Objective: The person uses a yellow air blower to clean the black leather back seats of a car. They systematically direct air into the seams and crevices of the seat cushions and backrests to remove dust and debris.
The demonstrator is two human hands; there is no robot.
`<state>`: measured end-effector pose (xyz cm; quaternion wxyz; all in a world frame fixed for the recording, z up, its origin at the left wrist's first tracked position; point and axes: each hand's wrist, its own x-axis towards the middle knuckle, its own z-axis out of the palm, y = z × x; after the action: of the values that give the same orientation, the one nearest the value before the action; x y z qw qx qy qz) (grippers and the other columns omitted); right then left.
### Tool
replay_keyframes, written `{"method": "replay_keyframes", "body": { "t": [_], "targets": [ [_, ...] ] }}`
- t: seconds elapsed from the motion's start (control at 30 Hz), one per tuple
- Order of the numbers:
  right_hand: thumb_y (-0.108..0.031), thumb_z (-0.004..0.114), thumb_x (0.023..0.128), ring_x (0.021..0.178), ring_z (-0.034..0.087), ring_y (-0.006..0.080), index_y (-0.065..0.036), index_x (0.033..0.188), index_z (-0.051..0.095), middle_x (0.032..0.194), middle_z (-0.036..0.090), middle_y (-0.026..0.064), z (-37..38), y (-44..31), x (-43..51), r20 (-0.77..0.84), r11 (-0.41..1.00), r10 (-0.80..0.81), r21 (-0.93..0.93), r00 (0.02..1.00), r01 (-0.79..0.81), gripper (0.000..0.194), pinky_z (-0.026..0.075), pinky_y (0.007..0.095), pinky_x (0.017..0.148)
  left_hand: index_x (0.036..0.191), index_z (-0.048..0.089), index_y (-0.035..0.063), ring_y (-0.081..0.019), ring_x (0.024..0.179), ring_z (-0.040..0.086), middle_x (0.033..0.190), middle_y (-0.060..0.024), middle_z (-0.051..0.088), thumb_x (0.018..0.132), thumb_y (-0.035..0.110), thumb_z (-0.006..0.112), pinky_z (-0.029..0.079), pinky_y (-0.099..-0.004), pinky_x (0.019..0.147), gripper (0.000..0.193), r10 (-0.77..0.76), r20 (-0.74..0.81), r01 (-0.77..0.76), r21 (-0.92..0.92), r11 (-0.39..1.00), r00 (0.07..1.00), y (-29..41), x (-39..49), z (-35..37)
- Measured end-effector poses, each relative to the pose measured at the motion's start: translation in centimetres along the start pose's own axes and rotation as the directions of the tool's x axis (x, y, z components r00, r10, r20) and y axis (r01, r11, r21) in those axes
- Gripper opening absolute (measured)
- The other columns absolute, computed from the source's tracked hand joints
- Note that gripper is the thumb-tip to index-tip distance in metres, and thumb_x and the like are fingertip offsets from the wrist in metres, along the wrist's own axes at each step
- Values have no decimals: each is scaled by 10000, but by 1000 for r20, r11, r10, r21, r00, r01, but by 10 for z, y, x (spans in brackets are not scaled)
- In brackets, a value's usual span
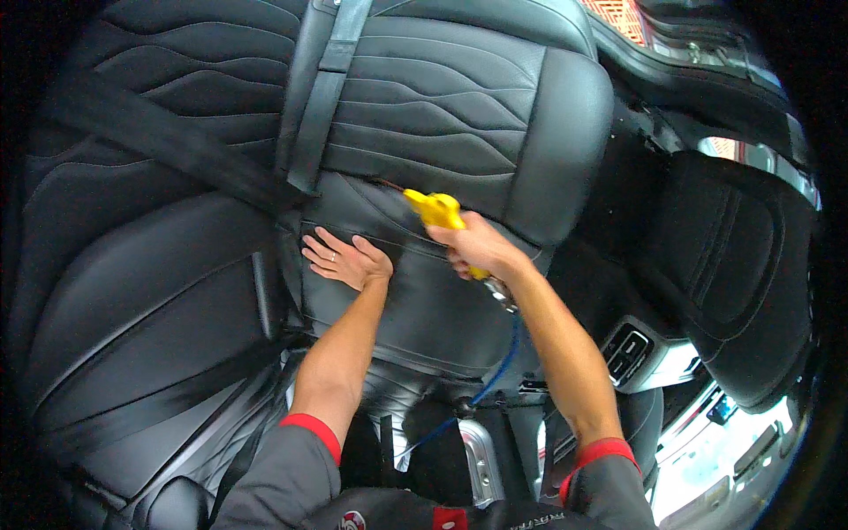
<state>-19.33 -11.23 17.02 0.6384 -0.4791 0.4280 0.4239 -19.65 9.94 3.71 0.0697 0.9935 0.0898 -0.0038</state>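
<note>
A yellow air blow gun (434, 209) is gripped in my right hand (480, 246). Its thin nozzle points up and left, toward the crease between the black leather seat cushion (437, 311) and the quilted seat backrest (437, 99). From the gun's metal fitting a blue air hose (507, 361) runs down past the front of the cushion. My left hand (349, 260) rests flat on the left part of the cushion, fingers apart, a ring on one finger. Just above it, a seat belt (324, 112) comes down along the backrest's left side.
Another black leather seat (152, 265) adjoins on the left, with a dark strap (179, 142) slanting over it. At right stand a dark fabric seat (735, 271) and a console with air vents (629, 351). A metal seat rail (480, 457) shows below the cushion.
</note>
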Motion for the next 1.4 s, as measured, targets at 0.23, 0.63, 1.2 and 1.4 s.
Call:
{"method": "replay_keyframes", "body": {
  "t": [0.23,0.63,1.2,1.4],
  "targets": [
    [-348,660,896,581,657,298,65,955,657,649,652,158,66,-31,79,-42,965,-159,-220,986,146,417,516,430,541,1544,241,62,-428,1505,83,1632,-199,147,976,463,343,75,-583,1196,702,-21,-12,21,-17,1000,1000,-4,-2,6],
    [-259,638,898,929,666,441,-114,1388,517,1010,694,247,-8,135,-134,-560,860,-325,-511,762,-8,524,533,512,836,1528,284,48,-444,1482,141,1613,-224,178,960,411,368,107,-601,1177,679,10,-48,-12,-40,999,999,-7,-5,12],
    [-291,664,905,944,689,398,43,1073,654,968,696,276,-74,-14,-43,-798,906,-404,-281,447,318,374,525,481,847,1534,273,53,-438,1489,122,1619,-219,163,940,313,442,94,-595,1181,670,1,-33,-2,-36,999,999,-5,-5,7],
    [-316,658,939,519,484,110,-73,1078,559,655,466,-11,-172,-78,-62,-644,931,-183,128,743,340,297,480,317,495,1534,273,49,-442,1489,124,1614,-233,170,965,379,351,88,-599,1180,663,9,-22,-10,-39,999,1000,-2,-4,3]
  ]
}}
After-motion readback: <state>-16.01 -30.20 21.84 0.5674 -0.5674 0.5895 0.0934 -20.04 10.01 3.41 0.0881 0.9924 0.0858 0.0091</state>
